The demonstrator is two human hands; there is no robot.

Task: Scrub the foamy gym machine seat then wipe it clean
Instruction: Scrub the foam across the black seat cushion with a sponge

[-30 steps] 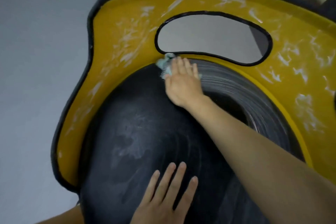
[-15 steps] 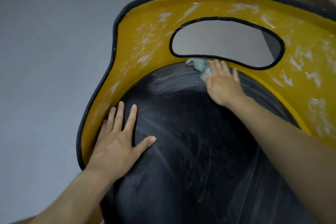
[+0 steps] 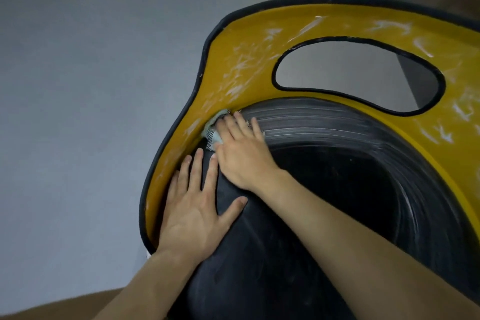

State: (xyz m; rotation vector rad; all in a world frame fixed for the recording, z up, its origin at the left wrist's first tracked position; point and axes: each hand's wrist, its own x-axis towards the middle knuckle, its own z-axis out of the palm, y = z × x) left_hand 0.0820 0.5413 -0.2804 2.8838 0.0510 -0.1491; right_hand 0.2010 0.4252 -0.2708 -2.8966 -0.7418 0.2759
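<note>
Bracing the near left edge of the black seat [image 3: 298, 241], the left hand [image 3: 193, 205] lies flat with its fingers spread, holding nothing. Just beyond its fingertips, the right hand [image 3: 240, 148] presses a pale cloth [image 3: 214, 132] with straight fingers into the seam where the seat meets the yellow frame [image 3: 233, 65]. The two hands are almost touching.

The foam [image 3: 298, 117] left on the seat lies to the right of the cloth. It is a streaked band whose long axis follows the seat's far rim and curves away rightward under the cutout [image 3: 350, 73]. The right hand is the nearer one and already holds the cloth on the band's left end, so the next stroke probably runs back to the right along that curve.

Half a second earlier the right hand was at the middle of the far rim, below the cutout, and it has since swept left. The left hand has kept its place. Smears of foam remain on the frame farther off.
</note>
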